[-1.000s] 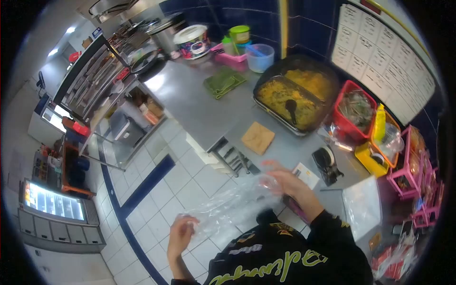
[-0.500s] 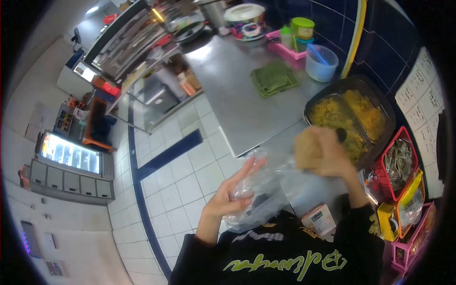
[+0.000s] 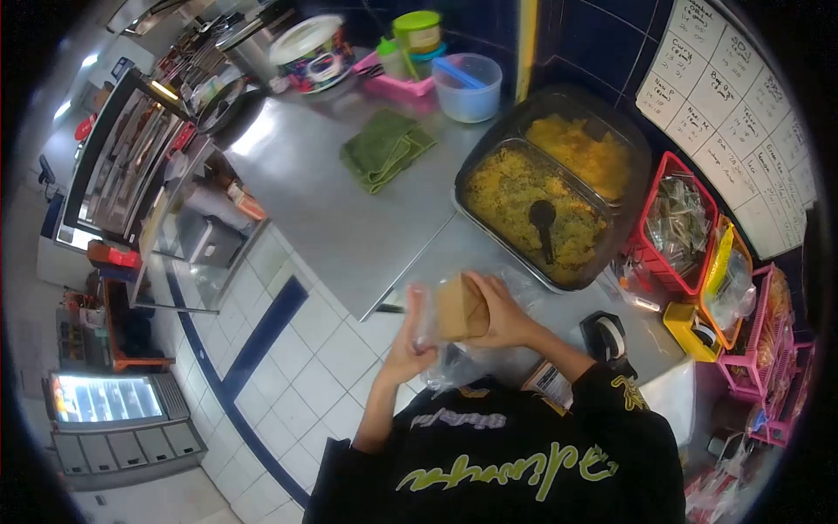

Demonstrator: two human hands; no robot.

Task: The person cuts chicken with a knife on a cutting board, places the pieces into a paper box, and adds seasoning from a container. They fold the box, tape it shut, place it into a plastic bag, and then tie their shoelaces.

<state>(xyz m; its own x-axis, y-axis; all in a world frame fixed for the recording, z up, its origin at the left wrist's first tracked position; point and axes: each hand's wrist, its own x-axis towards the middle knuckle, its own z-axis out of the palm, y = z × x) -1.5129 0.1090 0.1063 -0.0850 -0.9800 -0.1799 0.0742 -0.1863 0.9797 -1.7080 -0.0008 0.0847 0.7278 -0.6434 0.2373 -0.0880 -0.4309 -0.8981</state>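
Note:
In front of my chest, my right hand grips a small brown cardboard box, thumb and fingers wrapped around its side. My left hand holds a clear plastic bag, its fingers pointing up along the bag's side. The brown box sits between both hands, at the mouth of the bag, with crinkled plastic below and behind it. Just beyond my hands is a black two-part food tray. Yellow seasoned rice with a black spoon fills one part, and an orange-yellow food the other.
A folded green cloth lies on the steel counter. Behind it stand a pink tray and a clear tub. At right are a red basket, a yellow tape dispenser and pink baskets.
My right hand has brought the brown box leftward and down to the plastic bag, beside my left hand. The camera view has turned to the right.

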